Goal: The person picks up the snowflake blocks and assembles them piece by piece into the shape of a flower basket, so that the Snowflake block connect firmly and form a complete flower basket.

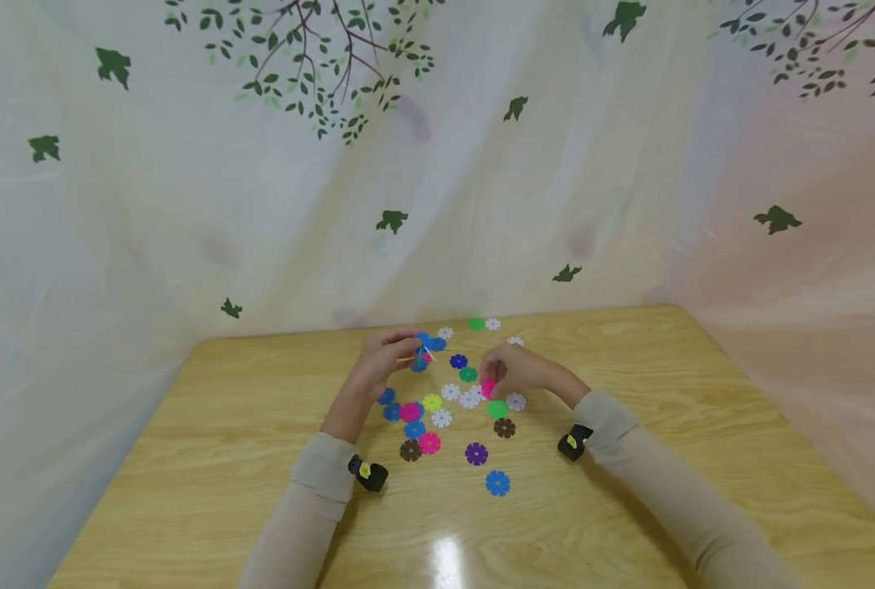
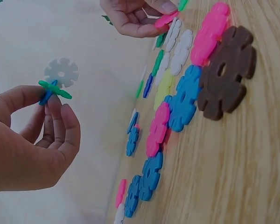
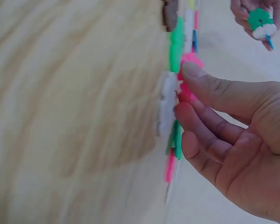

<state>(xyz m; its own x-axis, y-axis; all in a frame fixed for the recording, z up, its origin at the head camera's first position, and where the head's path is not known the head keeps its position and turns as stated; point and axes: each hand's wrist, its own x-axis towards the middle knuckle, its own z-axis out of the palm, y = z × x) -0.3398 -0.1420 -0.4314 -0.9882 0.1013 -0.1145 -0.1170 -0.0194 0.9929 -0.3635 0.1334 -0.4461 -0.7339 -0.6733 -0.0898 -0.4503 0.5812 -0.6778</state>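
Note:
My left hand (image 1: 386, 360) is raised over the far part of the table and pinches a small cluster of joined snowflake discs between thumb and fingertips. In the left wrist view the cluster has a green disc (image 2: 60, 91), a white disc (image 2: 61, 72) and a blue disc (image 2: 47, 97) slotted at angles. Lower and to the right, my right hand (image 1: 518, 372) pinches a pink snowflake disc (image 3: 192, 59) by its edge between thumb and fingers. Close by that hand are a light green disc (image 1: 498, 409) and a white disc (image 1: 516, 402).
Loose discs lie across the wooden table (image 1: 629, 507), among them a brown disc (image 1: 410, 450), a purple disc (image 1: 476, 454) and a blue disc (image 1: 498, 483) nearest me. A leaf-printed curtain (image 1: 467, 245) hangs behind the table's far edge.

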